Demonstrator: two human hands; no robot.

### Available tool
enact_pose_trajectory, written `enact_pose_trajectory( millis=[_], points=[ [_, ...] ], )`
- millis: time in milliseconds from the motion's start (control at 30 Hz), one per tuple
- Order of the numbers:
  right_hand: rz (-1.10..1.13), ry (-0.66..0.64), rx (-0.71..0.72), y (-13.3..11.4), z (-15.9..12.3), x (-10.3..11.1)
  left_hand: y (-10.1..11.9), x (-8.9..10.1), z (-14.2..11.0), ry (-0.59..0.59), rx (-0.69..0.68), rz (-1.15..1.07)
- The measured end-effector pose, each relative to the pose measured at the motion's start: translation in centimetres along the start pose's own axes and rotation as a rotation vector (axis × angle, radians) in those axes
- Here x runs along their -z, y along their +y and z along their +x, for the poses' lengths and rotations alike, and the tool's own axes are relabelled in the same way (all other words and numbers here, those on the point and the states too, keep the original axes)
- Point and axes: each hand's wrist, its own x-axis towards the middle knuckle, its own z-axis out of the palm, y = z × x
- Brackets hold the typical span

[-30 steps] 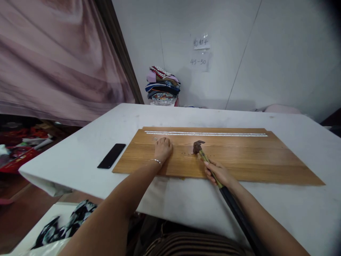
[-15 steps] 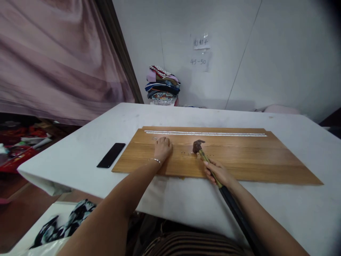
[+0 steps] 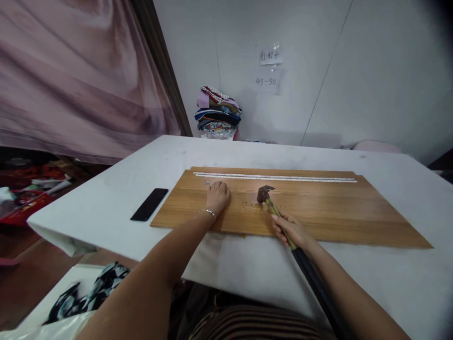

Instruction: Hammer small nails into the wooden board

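Note:
A long wooden board [image 3: 318,208] lies on the white table [image 3: 116,189]. My right hand [image 3: 292,230] is closed round the handle of a hammer [image 3: 274,210], whose dark head rests on the board beside a row of small nail marks. My left hand [image 3: 217,196] sits on the board to the left with fingers curled under; a few small nails [image 3: 206,182] lie just beyond it, and I cannot make out whether it holds any. A white strip [image 3: 276,177] runs along the board's far edge.
A black phone [image 3: 149,204] lies on the table left of the board. A pile of folded cloth [image 3: 217,113] stands against the back wall. A pink curtain [image 3: 71,80] hangs at left, with clutter on the floor below it.
Neither hand has moved on the board; only the view has shifted slightly.

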Motion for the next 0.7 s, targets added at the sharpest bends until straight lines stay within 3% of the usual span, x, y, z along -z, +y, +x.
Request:
enact_pose_trajectory(
  millis=[700],
  points=[
    [-0.039, -0.017, 0.011, 0.23, -0.02, -0.26, -0.07, -0.08, -0.11, -0.01, -0.009, 0.049]
  ],
)
